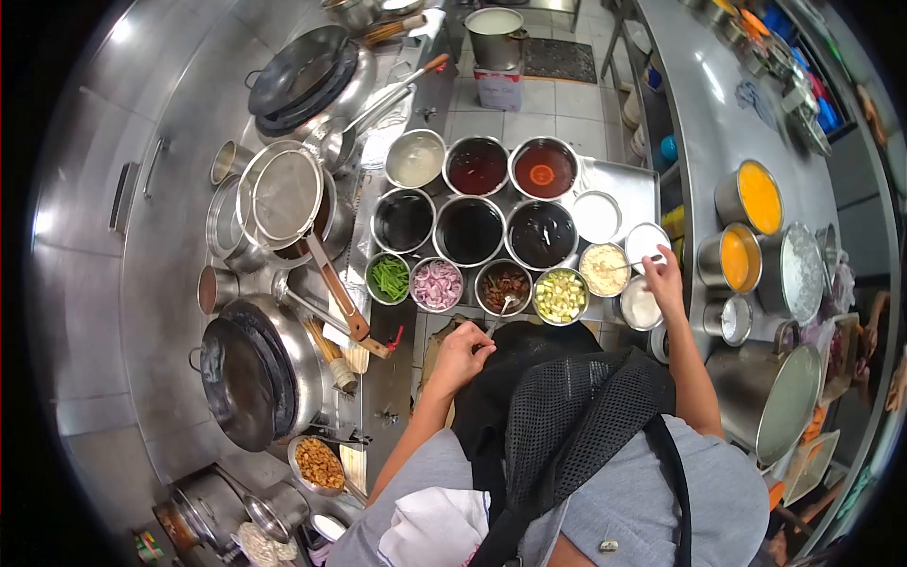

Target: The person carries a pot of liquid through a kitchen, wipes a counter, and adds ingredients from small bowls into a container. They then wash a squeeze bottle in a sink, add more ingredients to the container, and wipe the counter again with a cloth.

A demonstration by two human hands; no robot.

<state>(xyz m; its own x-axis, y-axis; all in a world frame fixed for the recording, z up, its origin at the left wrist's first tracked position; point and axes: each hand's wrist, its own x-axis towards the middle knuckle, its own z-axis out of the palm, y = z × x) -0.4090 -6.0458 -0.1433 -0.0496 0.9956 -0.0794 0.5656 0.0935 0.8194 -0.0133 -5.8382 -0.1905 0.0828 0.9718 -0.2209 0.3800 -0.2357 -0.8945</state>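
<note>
My left hand (458,356) is pinched at the end of a spoon (508,303) handle. That spoon's bowl rests in a steel container of reddish-brown pieces (501,283). At the right, my right hand (665,282) has its fingers closed around the thin handle of another spoon (635,264), which reaches into a container of pale minced food (603,271). Two containers of white contents, one upper (646,244) and one lower (641,304), sit beside this hand. Between the hands stands diced pale-green vegetable (560,296). Chopped purple onion (437,284) and cut green vegetable (388,279) are farther left.
Behind the small containers stand several pots of dark liquid (470,231) and red liquid (543,169). Woks (248,383) and a strainer (283,197) with a long handle line the left stove. Pots of orange liquid (760,197) stand on the right counter. A stockpot (495,42) stands at the back.
</note>
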